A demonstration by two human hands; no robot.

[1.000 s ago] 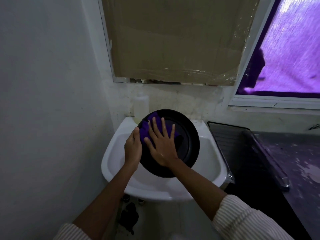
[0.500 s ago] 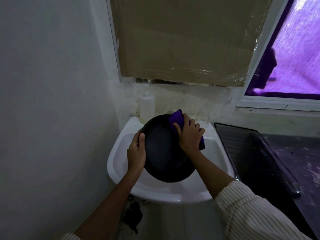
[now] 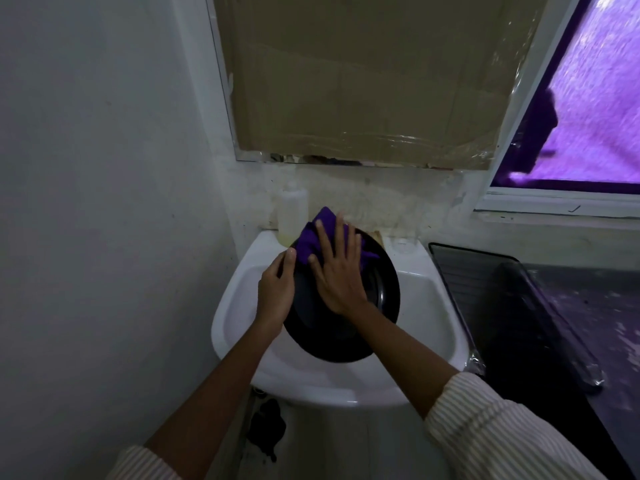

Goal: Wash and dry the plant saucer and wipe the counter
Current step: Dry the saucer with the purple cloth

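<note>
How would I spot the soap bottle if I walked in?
Find the white sink under the cardboard-covered window. On its back left corner, against the wall, stands the bottle. It is pale and translucent, unlike the black saucer nearby.

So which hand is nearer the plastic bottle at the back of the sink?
Left. The left hand grips the saucer's rim just below the bottle; the right hand lies flat on the purple cloth, farther right.

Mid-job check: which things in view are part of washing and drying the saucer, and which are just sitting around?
In use:
- black saucer, held over the sink
- purple cloth, pressed flat by the right hand
- left hand, gripping the saucer's rim
- dark counter, to be wiped

Lying about:
- pale bottle behind the sink
- cardboard over the window
</note>
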